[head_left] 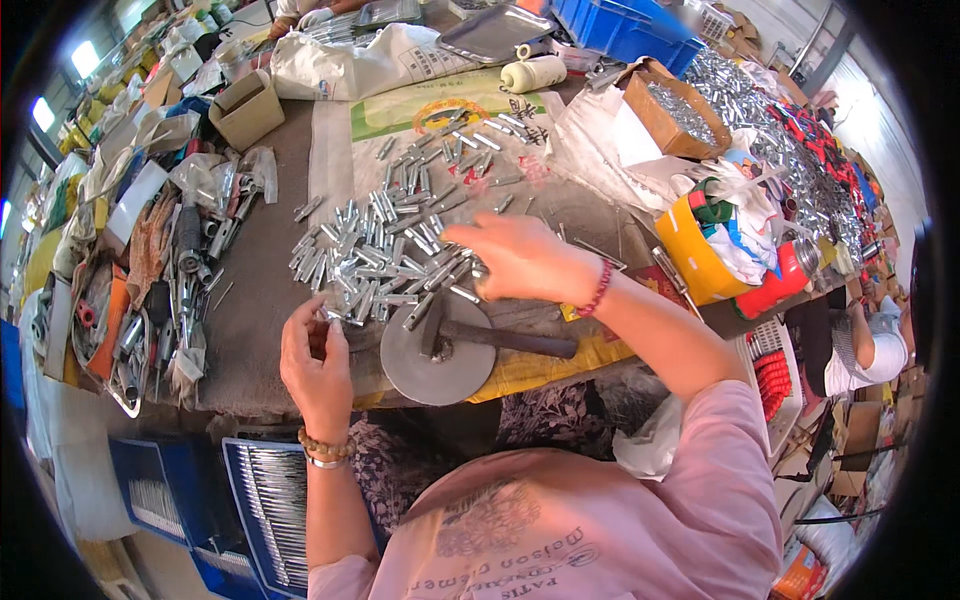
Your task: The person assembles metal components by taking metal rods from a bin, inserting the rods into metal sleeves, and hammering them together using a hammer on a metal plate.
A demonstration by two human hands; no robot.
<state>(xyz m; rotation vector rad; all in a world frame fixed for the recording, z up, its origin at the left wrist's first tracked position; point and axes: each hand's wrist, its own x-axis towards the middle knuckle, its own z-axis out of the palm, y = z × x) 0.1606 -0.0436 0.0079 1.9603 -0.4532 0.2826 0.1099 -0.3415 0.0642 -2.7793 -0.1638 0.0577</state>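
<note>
A loose pile of short silver metal tubes [385,245] spreads over the bench in front of me. My right hand [530,257] reaches in from the right over the pile's edge, thumb and forefinger apart, with tubes beneath and between them. At the pile's near left corner is my left hand [318,360], its fingers curled toward the thumb; what the fingertips hold, if anything, is too small to name. Between the hands a round grey metal disc [420,375] lies near the bench edge. Across it rests a hammer [510,340], handle pointing right.
Tools and bags crowd the left side, near a beige box [248,110]. On the right stand a yellow container [700,250] of cloths, a red bottle [780,280] and a cardboard box [675,110] of small parts. Blue bins [232,480] of metal rods sit below left.
</note>
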